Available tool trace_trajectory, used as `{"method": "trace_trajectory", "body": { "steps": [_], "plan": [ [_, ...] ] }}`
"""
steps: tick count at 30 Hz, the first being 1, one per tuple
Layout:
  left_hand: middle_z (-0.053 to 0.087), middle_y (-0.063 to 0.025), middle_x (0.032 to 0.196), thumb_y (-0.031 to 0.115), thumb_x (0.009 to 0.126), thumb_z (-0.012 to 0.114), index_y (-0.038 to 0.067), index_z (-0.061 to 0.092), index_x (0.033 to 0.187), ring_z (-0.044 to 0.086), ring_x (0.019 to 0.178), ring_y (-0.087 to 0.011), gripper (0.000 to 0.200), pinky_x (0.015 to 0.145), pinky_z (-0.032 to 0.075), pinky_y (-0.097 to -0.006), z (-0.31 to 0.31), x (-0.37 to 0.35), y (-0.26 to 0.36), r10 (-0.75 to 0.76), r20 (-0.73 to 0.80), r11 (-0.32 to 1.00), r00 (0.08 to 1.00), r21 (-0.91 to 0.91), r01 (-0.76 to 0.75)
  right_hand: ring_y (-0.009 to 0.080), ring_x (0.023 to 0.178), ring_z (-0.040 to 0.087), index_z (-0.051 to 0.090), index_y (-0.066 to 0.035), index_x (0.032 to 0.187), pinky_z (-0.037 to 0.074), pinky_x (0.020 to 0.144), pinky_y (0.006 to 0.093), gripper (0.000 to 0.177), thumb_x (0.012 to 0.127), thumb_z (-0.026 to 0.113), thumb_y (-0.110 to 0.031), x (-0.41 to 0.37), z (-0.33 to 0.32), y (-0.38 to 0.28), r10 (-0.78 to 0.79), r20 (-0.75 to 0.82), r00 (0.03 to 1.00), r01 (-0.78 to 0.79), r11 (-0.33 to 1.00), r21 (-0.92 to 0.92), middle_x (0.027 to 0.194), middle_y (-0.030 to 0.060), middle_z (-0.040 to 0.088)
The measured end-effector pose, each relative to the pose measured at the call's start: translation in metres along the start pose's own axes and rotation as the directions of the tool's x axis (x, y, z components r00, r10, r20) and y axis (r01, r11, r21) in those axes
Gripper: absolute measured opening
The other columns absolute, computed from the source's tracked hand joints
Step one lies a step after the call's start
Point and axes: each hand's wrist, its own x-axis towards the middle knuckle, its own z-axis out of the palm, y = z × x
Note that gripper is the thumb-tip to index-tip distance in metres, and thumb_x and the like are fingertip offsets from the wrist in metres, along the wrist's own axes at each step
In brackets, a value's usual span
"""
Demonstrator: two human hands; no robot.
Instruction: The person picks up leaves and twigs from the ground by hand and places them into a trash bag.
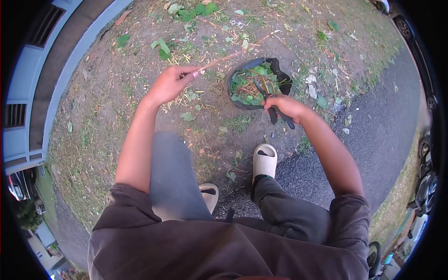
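Observation:
My left hand (pixel 172 84) pinches one end of a long thin twig (pixel 224 58), which stretches up and to the right over the ground. In my right hand (pixel 285 107) is a pair of pruning shears (pixel 280 116) with dark handles; the blades point up and left, over the black bag. That open bag (pixel 240 103) stands on the ground and holds green leaves and several cut brown stems (pixel 247 86). The twig passes above the bag's far left side, apart from the shears. Whether the blades are parted is hard to make out.
Loose green leaves (pixel 163 49) and dry scraps lie scattered over patchy soil and grass. Asphalt (pixel 368 126) runs along the right. A building wall (pixel 51 79) borders the left, and parked vehicles (pixel 424 191) show at the right edge. My light slides (pixel 264 161) are below the bag.

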Motion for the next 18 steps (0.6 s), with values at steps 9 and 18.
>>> {"method": "trace_trajectory", "body": {
  "steps": [9,18],
  "plan": [
    [0.078,-0.011,0.12,0.025,0.109,0.062,0.013,0.07,0.141,0.068,0.105,-0.0164,0.036,0.097,0.052,-0.0364,0.007,-0.003,0.011,0.001,0.323,0.999,0.946,-0.038,0.012,0.0125,0.087,0.061,0.069,-0.006,0.09,0.048,0.081,0.0293,0.019,0.093,0.064,-0.025,0.017,0.007,-0.023,-0.091,-0.096,0.991,0.088,0.995,-0.036,0.092,0.0018,0.066],
    [0.078,-0.0098,0.122,0.023,0.108,0.061,0.017,0.071,0.14,0.071,0.105,-0.0191,0.034,0.096,0.054,-0.038,0.019,-0.002,0.016,-0.047,0.42,0.998,0.906,0.047,0.03,0.0169,0.07,0.064,0.067,-0.005,0.09,0.054,0.067,0.0352,0.022,0.093,0.066,-0.027,0.004,0.002,0.001,0.013,-0.046,0.999,-0.014,1.0,-0.014,0.084,0.0052,0.067]
  ]
}}
